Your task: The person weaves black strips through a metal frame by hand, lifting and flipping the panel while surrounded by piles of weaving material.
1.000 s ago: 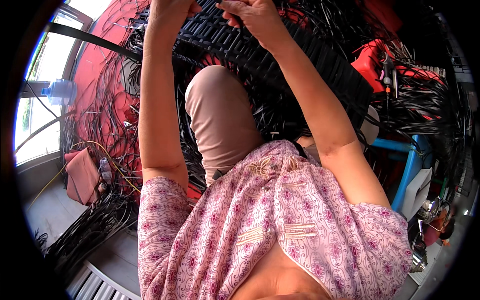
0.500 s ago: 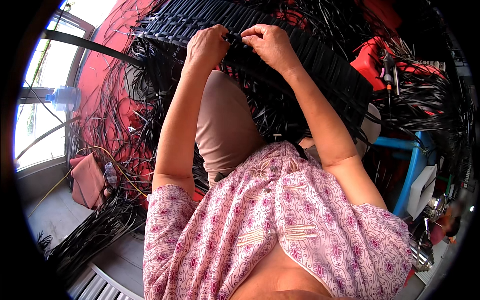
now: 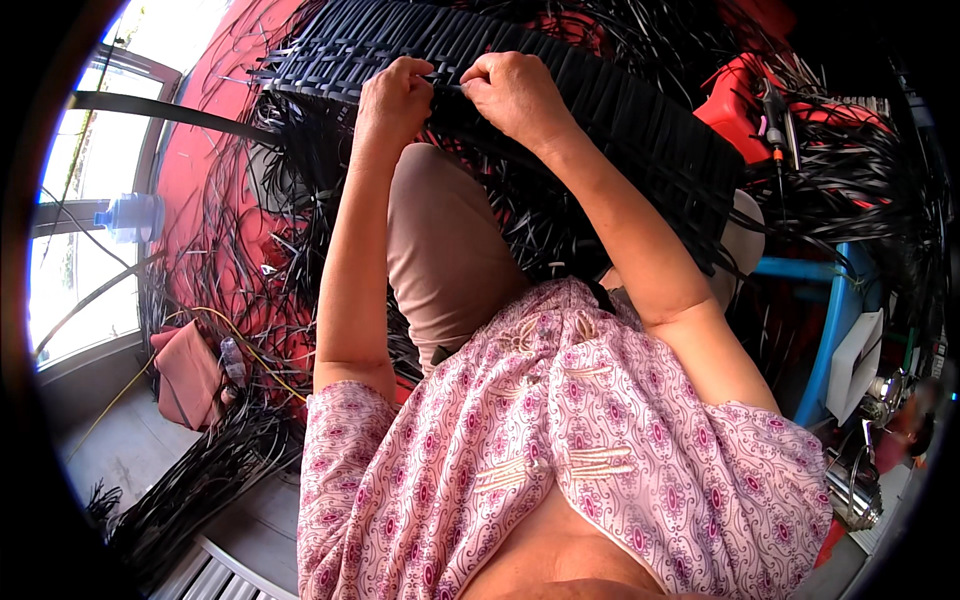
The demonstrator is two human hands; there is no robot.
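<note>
Hands work close together at the near edge of a dark woven panel [image 3: 640, 125], which slants across the space beyond the person's trousered knee [image 3: 430, 225]. A second ago they were reached much farther out; now they are back by the edge, much as half a second ago, with the right fingers a little more curled. That suggests close finger work on one strand rather than a long pull. The right hand [image 3: 515, 95] is pinched narrow, apparently on a thin strip [image 3: 449, 88] that shows faintly between the two; the left hand [image 3: 398, 95] is curled, but I cannot tell whether it grips anything. As for containers, a bluish clear jug [image 3: 132, 217] stands near the window and a small clear bottle [image 3: 232, 360] is beside a pink cloth bag [image 3: 190, 378]; their contents cannot be made out. Past the panel's right end, loose black strips [image 3: 850, 185] lie near a red plastic object [image 3: 730, 112], possibly a container.
</note>
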